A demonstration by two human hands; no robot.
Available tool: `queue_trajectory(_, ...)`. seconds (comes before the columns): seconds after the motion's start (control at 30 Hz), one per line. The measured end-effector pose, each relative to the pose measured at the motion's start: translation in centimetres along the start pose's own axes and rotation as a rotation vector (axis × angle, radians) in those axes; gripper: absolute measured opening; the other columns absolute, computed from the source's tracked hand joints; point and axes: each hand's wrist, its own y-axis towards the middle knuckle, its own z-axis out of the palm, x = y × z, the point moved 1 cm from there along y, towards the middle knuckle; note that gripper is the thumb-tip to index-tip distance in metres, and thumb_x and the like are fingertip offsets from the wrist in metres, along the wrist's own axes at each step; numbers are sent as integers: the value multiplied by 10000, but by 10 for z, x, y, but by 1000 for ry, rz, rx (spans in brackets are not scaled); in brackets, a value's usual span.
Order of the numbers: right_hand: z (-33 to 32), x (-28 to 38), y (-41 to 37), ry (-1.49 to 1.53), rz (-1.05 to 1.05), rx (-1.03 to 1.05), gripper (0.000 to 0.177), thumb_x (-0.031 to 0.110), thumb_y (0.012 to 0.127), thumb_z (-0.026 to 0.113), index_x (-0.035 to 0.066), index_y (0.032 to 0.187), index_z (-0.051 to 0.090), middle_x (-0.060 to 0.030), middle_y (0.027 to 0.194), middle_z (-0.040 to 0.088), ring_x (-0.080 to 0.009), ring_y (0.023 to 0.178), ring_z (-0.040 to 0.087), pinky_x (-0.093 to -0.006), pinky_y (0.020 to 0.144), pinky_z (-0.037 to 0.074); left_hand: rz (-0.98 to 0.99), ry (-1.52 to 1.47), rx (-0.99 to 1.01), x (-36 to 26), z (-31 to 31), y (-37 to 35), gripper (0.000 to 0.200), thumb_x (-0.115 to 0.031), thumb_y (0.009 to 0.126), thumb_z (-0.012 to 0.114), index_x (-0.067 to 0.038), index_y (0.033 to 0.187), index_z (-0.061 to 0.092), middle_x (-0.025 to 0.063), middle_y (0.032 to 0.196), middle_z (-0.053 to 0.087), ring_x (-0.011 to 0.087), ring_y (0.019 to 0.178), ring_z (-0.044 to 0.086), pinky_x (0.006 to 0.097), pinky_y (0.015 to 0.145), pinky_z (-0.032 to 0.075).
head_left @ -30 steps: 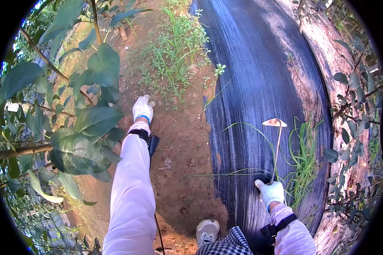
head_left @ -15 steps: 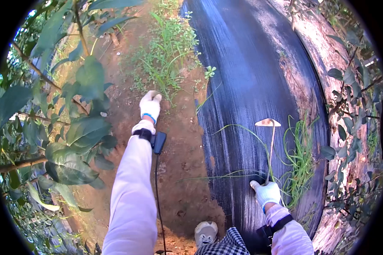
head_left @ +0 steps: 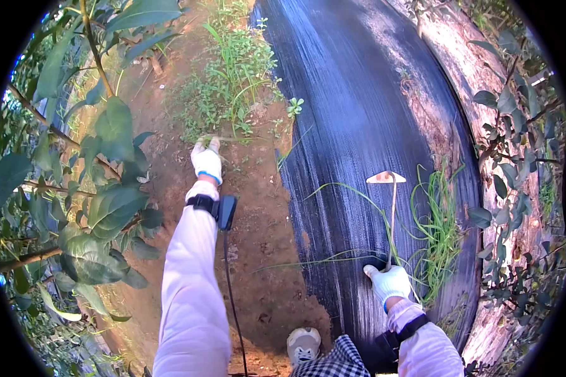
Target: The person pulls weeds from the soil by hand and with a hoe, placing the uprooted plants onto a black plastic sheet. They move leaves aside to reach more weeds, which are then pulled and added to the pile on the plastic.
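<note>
Reaching into the weeds [head_left: 229, 100] at upper centre-left, curled the left hand [head_left: 206, 160] round a few stems; clasped the hoe [head_left: 386, 178] in the shut right hand [head_left: 388, 281], lower right, blade resting on black ground cover [head_left: 346, 94]. Probably best gripped low, near the roots.

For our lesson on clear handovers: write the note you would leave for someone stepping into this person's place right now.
Left hand: gloved, stretched out to the foot of the weeds; whether it grips a stem cannot be told.
Right hand: shut on the hoe handle, blade resting on the black ground sheet.
Done: the soil strip near the shoe looks bare.
Left: weeds stand ahead of the left hand; long grass grows on the sheet beside the hoe.
</note>
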Motion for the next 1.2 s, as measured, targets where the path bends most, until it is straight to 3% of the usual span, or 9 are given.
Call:
queue_trajectory(0.03, -3, 2, -2, -10, 2, 32, 518, 558, 687, 771, 55, 798, 721, -162, 806, 711, -325, 782, 695, -407, 740, 524, -34, -81, -4, 2, -8, -2, 98, -135, 938, 614, -87, 1019, 640, -20, 772, 585, 64, 533, 492, 240, 402, 381)
queue_trajectory(0.2, -2, 3, -2, 1, 9, 21, 506, 547, 686, 777, 52, 773, 713, -161, 789, 708, -325, 775, 694, -409, 739, 523, 374, 846, 259, -47, 12, -23, 508, -326, 737, 754, -94, 1170, 621, 238, 1167, 583, 405, 1080, 561, 453, 935, 460)
queue_trajectory(0.33, -4, 3, -4, 5, 1, 30, 506, 546, 688, 779, 53, 781, 713, -152, 780, 708, -324, 771, 694, -409, 738, 523, 342, 1000, 391, -51, 43, -18, 383, -201, 795, 700, -73, 1147, 624, 154, 1153, 622, 337, 1062, 596, 384, 927, 468)
queue_trajectory(0.5, -4, 4, -3, -8, 6, 31, 507, 551, 692, 776, 55, 774, 705, -156, 782, 706, -327, 769, 692, -412, 741, 521, 174, 191, 277, -29, 8, -12, 274, -113, 855, 638, -37, 1118, 632, 170, 986, 679, 285, 914, 638, 321, 887, 472)
queue_trajectory(0.57, -5, 4, -3, -15, 2, 29, 509, 552, 691, 777, 55, 768, 703, -157, 781, 706, -330, 767, 691, -413, 740, 522, 29, 384, 384, -48, -21, -33, 396, -164, 837, 687, 4, 1183, 591, 197, 1064, 648, 300, 1019, 619, 316, 933, 461)
queue_trajectory(0.67, -2, 2, -2, 4, 0, 25, 511, 553, 689, 776, 55, 778, 706, -159, 790, 706, -335, 775, 690, -415, 738, 522, 431, 922, 423, -61, -17, -76, 447, -217, 786, 727, -43, 1179, 603, 208, 1181, 578, 353, 1110, 572, 411, 945, 461)
queue_trajectory(0.87, -1, 1, 0, -9, -10, 4, 515, 552, 683, 779, 55, 805, 718, -168, 808, 707, -339, 789, 691, -412, 745, 524, 61, 475, 247, -24, -14, -43, 450, -228, 748, 732, -74, 1155, 615, 186, 1113, 577, 365, 1077, 548, 427, 920, 458)
queue_trajectory(1.0, -3, 4, -3, -8, -13, 11, 519, 551, 692, 772, 48, 809, 718, -166, 809, 709, -334, 785, 693, -416, 745, 524, 517, 848, 494, -56, 8, -62, 436, -203, 768, 714, -88, 1173, 601, 191, 1128, 573, 369, 1090, 543, 430, 928, 456)
queue_trajectory(1.2, -3, 3, -3, -32, -16, -6, 519, 553, 702, 757, 48, 819, 724, -168, 811, 711, -336, 788, 696, -411, 745, 525, 290, 739, 644, -61, 27, -61, 373, -161, 792, 678, -68, 1148, 611, 162, 1123, 603, 391, 1034, 573, 412, 916, 472)
